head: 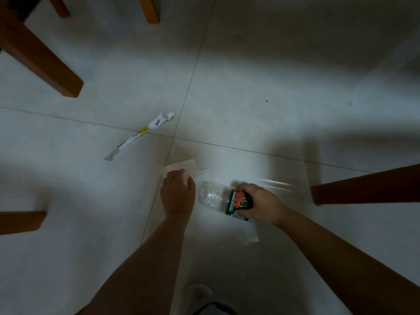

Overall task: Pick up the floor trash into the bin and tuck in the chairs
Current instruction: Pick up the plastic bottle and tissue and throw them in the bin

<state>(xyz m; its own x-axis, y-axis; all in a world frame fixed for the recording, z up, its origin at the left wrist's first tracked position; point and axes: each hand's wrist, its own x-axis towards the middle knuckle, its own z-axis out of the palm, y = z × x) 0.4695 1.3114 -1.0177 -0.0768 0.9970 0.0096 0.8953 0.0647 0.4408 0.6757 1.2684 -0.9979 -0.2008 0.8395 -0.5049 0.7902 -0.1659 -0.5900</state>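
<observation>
Fingers (243, 189) of the right hand (261, 203) are curled tight around a clear plastic bottle (216, 198), gripping it over its green and red label while its bare end points toward the other hand. The left hand (178, 194) lies low over the pale tiled floor (272, 87), its fingers close together and bent down onto a white paper napkin (181, 165); whether they have pinched it I cannot tell. Another white tissue (252, 235) shows under the right wrist. Off to the left, well apart from both hands, a long white paper wrapper (138, 135) lies across a tile joint. Brown wooden chair legs (41, 55) stand around the spot.
</observation>
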